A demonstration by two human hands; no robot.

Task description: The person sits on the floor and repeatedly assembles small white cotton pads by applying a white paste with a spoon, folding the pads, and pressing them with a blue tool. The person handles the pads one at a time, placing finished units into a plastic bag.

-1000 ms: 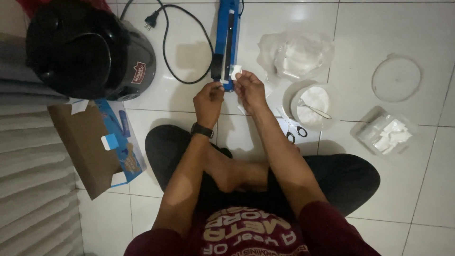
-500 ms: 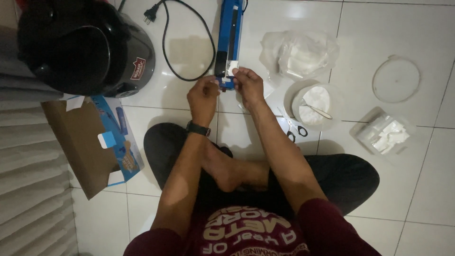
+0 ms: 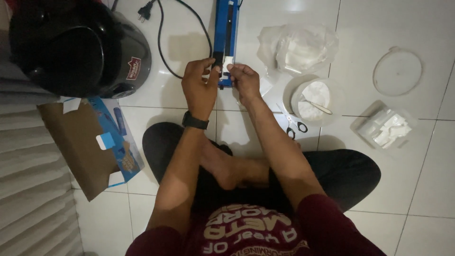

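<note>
The left hand [image 3: 200, 87] and the right hand [image 3: 245, 81] meet at upper centre of the frame, each pinching one side of a small white packet [image 3: 228, 62]. The packet sits between the fingertips of both hands, lying across the near end of a blue sealer [image 3: 225, 28] that runs up to the top edge. A black watch [image 3: 195, 121] wraps the left wrist.

A black cord [image 3: 163, 40] with its plug loops on the floor [image 3: 426, 189] left of the sealer. Just right of the right hand lie scissors [image 3: 295, 125] and a round tub [image 3: 312, 97] of white powder with a spoon in it. Above the tub is a crumpled clear bag [image 3: 298, 47]. Farther right are a clear lid [image 3: 397, 72] and a clear box of white packets [image 3: 386, 127]. A black helmet [image 3: 76, 47] fills the upper left, with a torn blue carton [image 3: 102, 147] below it.
</note>
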